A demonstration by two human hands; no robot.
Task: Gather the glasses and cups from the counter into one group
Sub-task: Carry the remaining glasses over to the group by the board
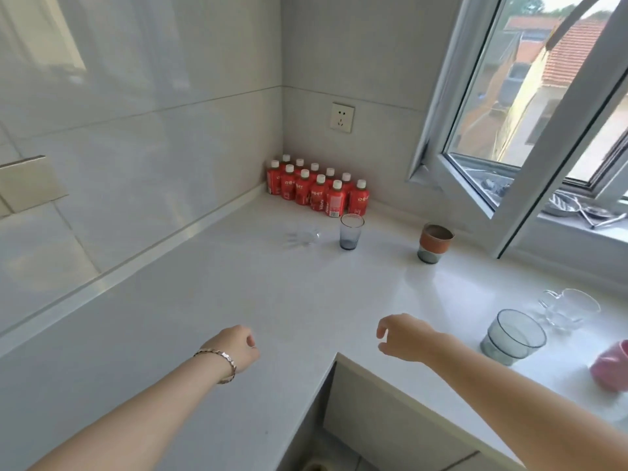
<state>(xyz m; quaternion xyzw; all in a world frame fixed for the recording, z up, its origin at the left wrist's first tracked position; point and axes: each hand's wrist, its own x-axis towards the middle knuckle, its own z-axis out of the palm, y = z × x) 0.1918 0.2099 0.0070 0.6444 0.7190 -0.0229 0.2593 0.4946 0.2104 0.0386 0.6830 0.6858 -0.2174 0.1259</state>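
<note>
On the white counter [210, 300] a tall grey glass [351, 231] stands up, and it looks empty. A small clear glass [303, 237] lies just to its left (hard to see). A brown cup [435, 243] stands near the window [530, 107]. Far to the right, close together, are a wide blue-grey glass [513, 336], a clear glass mug [565, 309] and a pink cup [611, 370] at the picture's edge. Red bottles [317, 189] fill the back corner. The left hand [238, 346] is curled and holds nothing. The right hand [404, 336] has loose, bent fingers, also holding nothing. Both hover near the counter's inner corner edge, with lots of bare room ahead.
</note>
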